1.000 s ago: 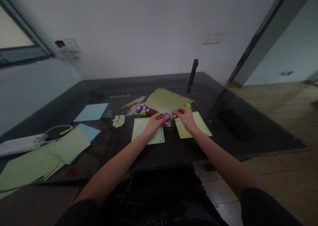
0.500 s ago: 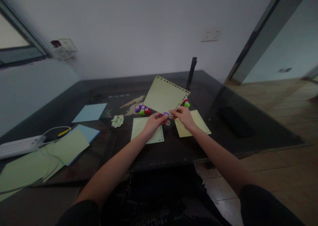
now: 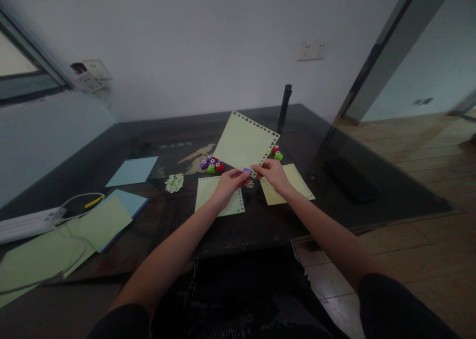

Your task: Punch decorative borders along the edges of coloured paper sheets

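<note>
Pale-green square paper sheet [image 3: 245,141] tilts up, far of both hands; right hand [image 3: 273,172] pinches its near corner, left hand [image 3: 227,182] clamps small purple punch [image 3: 247,171] there.

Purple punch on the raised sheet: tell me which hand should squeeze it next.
Left, probably. The left hand already grips the purple punch at the bottom corner of the raised sheet; the right hand pinches the paper's edge beside it, steadying it.

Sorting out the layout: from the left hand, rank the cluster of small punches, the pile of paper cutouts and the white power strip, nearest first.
From the left hand:
1. Cluster of small punches, just beyond it, slightly left.
2. Pile of paper cutouts, farther left.
3. White power strip, far left edge.
</note>
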A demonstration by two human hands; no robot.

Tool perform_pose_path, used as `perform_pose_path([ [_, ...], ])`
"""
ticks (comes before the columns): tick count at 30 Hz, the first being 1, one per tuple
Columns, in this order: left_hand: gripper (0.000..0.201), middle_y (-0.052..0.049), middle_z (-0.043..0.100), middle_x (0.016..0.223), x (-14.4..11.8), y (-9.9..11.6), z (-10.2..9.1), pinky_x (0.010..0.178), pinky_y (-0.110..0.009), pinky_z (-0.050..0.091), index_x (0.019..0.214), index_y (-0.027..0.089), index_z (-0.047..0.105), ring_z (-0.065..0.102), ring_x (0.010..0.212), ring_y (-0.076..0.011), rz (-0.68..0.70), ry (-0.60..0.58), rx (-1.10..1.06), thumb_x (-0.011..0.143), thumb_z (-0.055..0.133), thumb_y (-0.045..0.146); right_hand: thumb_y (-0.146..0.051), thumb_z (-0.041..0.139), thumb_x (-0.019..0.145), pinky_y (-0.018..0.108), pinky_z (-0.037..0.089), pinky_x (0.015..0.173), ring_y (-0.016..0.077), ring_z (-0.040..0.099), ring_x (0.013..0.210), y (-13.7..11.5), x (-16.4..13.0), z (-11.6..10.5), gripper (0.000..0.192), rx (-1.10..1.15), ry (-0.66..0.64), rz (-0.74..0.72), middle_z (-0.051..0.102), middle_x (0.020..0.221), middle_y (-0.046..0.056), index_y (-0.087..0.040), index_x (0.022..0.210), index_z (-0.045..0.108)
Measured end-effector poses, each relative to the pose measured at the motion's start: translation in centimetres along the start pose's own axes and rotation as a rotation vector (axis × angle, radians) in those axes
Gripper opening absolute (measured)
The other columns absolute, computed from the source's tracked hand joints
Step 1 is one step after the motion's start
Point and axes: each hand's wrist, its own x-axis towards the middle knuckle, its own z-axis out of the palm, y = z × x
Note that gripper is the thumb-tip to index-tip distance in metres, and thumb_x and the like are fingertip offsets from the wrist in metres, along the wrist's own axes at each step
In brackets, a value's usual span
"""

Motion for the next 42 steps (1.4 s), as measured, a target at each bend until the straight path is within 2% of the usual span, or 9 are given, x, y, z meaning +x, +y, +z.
perform_pose_path([
  [8, 0.033, -0.003, 0.063, 0.072, 0.38, -0.61, -0.35, 0.059, -0.023, 0.039, 0.079, 0.011, 0.066, 0.054, 0.062, -0.0097, 0.072, 0.015, 0.071, 0.064, 0.076, 0.038, -0.041, 0.072, 0.064, 0.029, 0.05, 0.053, 0.0137, 0.057, 0.052, -0.1, -0.11, -0.05, 0.029, 0.023, -0.024, 0.011, 0.066, 0.063, 0.005, -0.013, 0.072, 0.066],
  [14, 0.034, -0.007, 0.067, 0.084, 0.5, -0.89, -0.56, 0.067, -0.025, 0.042, 0.086, 0.012, 0.068, 0.058, 0.075, -0.0145, 0.113, 0.0, 0.084, 0.067, 0.075, 0.039, -0.039, 0.071, 0.065, 0.03, 0.05, 0.054, 0.0138, 0.057, 0.051, -0.58, -0.29, -0.09, 0.028, 0.012, -0.036, 0.008, 0.065, 0.061, 0.004, -0.013, 0.071, 0.066],
  [20, 0.033, -0.008, 0.068, 0.085, 0.44, -0.84, -0.45, 0.074, -0.029, 0.045, 0.084, 0.011, 0.068, 0.06, 0.077, -0.0155, 0.096, -0.008, 0.041, 0.065, 0.076, 0.036, -0.039, 0.072, 0.063, 0.03, 0.05, 0.054, 0.0147, 0.058, 0.052, -0.91, -0.43, -0.05, 0.029, 0.018, -0.03, 0.007, 0.066, 0.062, 0.005, -0.012, 0.07, 0.065],
  [31, 0.034, -0.007, 0.068, 0.08, 0.37, -0.67, -0.49, 0.071, -0.028, 0.044, 0.082, 0.011, 0.067, 0.06, 0.075, -0.0152, 0.102, 0.01, 0.094, 0.065, 0.075, 0.039, -0.042, 0.072, 0.063, 0.031, 0.051, 0.055, 0.016, 0.06, 0.055, -0.82, -0.45, -0.11, 0.032, -0.004, -0.05, 0.019, 0.068, 0.068, 0.008, -0.012, 0.074, 0.066],
  [42, 0.032, -0.005, 0.067, 0.075, 0.43, -0.85, -0.56, 0.069, -0.027, 0.042, 0.076, 0.011, 0.066, 0.059, 0.071, -0.015, 0.15, 0.042, 0.16, 0.065, 0.075, 0.04, -0.041, 0.072, 0.063, 0.031, 0.051, 0.054, 0.0147, 0.059, 0.052, -0.89, -0.5, 0.01, 0.03, 0.019, -0.052, 0.016, 0.066, 0.063, 0.006, -0.013, 0.071, 0.065],
])
